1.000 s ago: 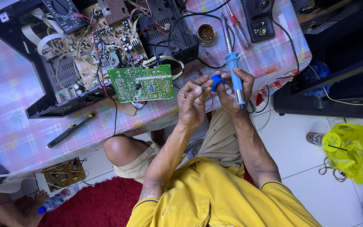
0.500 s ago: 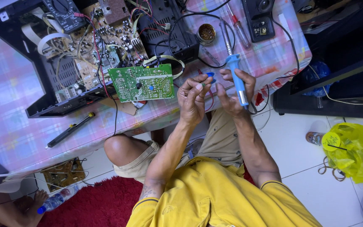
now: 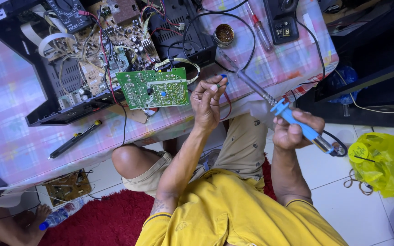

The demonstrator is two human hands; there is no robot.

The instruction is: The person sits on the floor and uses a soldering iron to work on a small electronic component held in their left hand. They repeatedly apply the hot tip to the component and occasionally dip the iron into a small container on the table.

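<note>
Your right hand (image 3: 292,132) has a closed grip around the blue handle of the soldering iron (image 3: 297,123), fingers wrapped fully round it, with the metal shaft slanting up and left so that the tip hangs over the desk (image 3: 14,136) edge. Your left hand (image 3: 208,102) has its fingertips pinched shut on a small part (image 3: 218,84), too tiny to identify, with a thin red wire curving beside the wrist.

The iron's tip is near the pinched part but apart from it, so as far as can be judged no joint is being made at this instant. The green circuit board (image 3: 153,89) lies just left of your left hand, at the desk's front edge, untouched by either hand; whether any soldering on it is finished cannot be told.

Behind the board sits the opened black chassis (image 3: 46,91) full of wiring and brown boards. A small round tin (image 3: 225,33) stands beyond the iron's tip. A black screwdriver (image 3: 74,140) lies further left on the checked cloth.
</note>
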